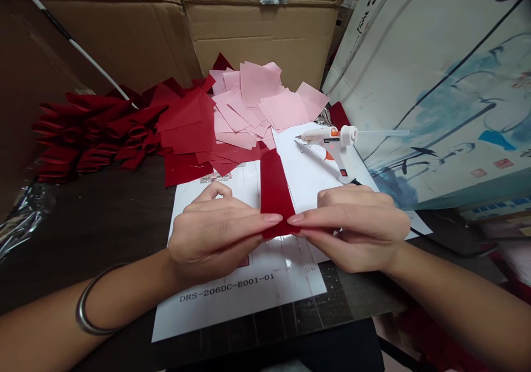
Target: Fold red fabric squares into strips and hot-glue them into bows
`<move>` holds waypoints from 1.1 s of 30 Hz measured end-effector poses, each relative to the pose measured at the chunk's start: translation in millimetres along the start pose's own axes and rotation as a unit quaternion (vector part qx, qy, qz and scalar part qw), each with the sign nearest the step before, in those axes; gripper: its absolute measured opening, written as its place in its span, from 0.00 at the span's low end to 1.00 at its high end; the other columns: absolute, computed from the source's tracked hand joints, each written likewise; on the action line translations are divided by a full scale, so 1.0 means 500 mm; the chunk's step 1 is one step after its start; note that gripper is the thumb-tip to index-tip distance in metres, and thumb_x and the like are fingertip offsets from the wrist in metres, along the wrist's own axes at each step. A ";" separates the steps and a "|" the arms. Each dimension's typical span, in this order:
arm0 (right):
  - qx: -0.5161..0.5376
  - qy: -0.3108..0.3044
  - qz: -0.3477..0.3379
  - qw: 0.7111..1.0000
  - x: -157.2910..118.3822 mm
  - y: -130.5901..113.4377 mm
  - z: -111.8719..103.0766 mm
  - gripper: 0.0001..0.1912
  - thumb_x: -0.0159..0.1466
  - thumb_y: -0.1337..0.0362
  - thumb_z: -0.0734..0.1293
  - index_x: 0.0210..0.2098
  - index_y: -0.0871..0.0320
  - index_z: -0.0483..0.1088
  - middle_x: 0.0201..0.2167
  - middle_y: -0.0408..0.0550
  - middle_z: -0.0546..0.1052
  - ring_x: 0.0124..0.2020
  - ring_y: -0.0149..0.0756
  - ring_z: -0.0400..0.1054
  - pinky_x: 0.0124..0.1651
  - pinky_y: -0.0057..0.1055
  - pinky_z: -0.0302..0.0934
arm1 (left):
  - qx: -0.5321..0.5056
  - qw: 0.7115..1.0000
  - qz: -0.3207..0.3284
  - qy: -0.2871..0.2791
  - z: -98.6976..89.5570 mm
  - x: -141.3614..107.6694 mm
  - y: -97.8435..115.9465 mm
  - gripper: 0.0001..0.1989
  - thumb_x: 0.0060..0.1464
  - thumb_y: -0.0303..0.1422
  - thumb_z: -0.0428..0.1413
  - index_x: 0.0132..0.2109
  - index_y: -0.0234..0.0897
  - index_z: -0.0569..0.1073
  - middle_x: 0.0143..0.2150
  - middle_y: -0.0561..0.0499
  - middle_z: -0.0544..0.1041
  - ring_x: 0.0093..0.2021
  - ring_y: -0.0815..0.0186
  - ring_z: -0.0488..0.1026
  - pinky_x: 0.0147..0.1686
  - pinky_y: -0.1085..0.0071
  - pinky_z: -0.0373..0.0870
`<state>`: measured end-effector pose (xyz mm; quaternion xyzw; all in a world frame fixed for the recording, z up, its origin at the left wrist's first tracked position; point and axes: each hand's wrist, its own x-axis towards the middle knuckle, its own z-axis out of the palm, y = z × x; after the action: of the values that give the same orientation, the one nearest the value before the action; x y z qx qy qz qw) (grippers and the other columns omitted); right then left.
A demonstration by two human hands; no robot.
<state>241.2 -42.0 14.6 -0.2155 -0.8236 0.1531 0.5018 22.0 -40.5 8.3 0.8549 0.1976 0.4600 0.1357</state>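
Note:
A dark red strip of fabric (pixel 274 189) lies over the white printed sheet (pixel 244 308), its near end raised between my hands. My left hand (pixel 215 225) pinches the left side of that end between thumb and forefinger. Opposite it, my right hand (pixel 357 225) pinches the right side the same way, the two thumb tips almost meeting. Part of the strip is hidden behind the fingers. Just beyond my right hand, a white glue gun (pixel 332 140) with an orange trigger stands on white paper, a clear glue stick poking out of its back.
Loose pink squares (pixel 244 101) and red squares (pixel 188 123) are piled at the back. Folded red fabric bows (pixel 95 129) are heaped at the left. Cardboard boxes (pixel 257 35) wall off the back, and a painted white panel (pixel 448 95) rises on the right. A black cable (pixel 452 250) runs at right.

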 end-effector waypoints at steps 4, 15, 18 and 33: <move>-0.006 -0.008 -0.020 1.000 0.000 0.004 -0.001 0.06 0.61 0.73 0.68 0.37 0.58 0.75 0.17 0.39 0.68 0.18 0.26 0.59 0.21 0.26 0.54 | 0.022 0.999 0.022 0.004 -0.002 0.000 -0.002 0.10 0.57 0.23 0.58 0.44 0.38 0.75 0.28 0.55 0.81 0.28 0.70 0.78 0.34 0.67 0.64; -0.027 -0.028 -0.037 0.999 -0.002 0.004 -0.007 0.08 0.62 0.74 0.66 0.36 0.57 0.75 0.17 0.38 0.67 0.18 0.26 0.60 0.22 0.26 0.58 | 0.026 0.998 0.029 -0.046 -0.013 -0.010 -0.011 0.09 0.59 0.25 0.55 0.45 0.42 0.74 0.29 0.57 0.81 0.29 0.69 0.78 0.34 0.65 0.62; -0.026 -0.032 -0.041 0.998 0.000 0.004 -0.006 0.07 0.62 0.75 0.66 0.36 0.58 0.75 0.16 0.39 0.67 0.17 0.26 0.60 0.22 0.27 0.56 | 0.036 0.998 0.025 -0.049 -0.016 -0.015 -0.013 0.09 0.60 0.26 0.54 0.46 0.42 0.74 0.29 0.56 0.80 0.30 0.68 0.77 0.35 0.65 0.61; -0.025 -0.070 -0.021 0.997 0.006 0.002 0.000 0.06 0.64 0.72 0.66 0.36 0.55 0.73 0.19 0.39 0.71 0.18 0.25 0.62 0.22 0.25 0.57 | 0.009 1.000 0.017 -0.014 0.006 0.002 -0.005 0.09 0.54 0.20 0.58 0.41 0.37 0.72 0.25 0.56 0.77 0.23 0.71 0.73 0.33 0.66 0.65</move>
<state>239.9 -39.5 16.5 -0.1988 -0.8645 0.1367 0.4409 24.3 -37.8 6.5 0.8658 0.1853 0.4482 0.1235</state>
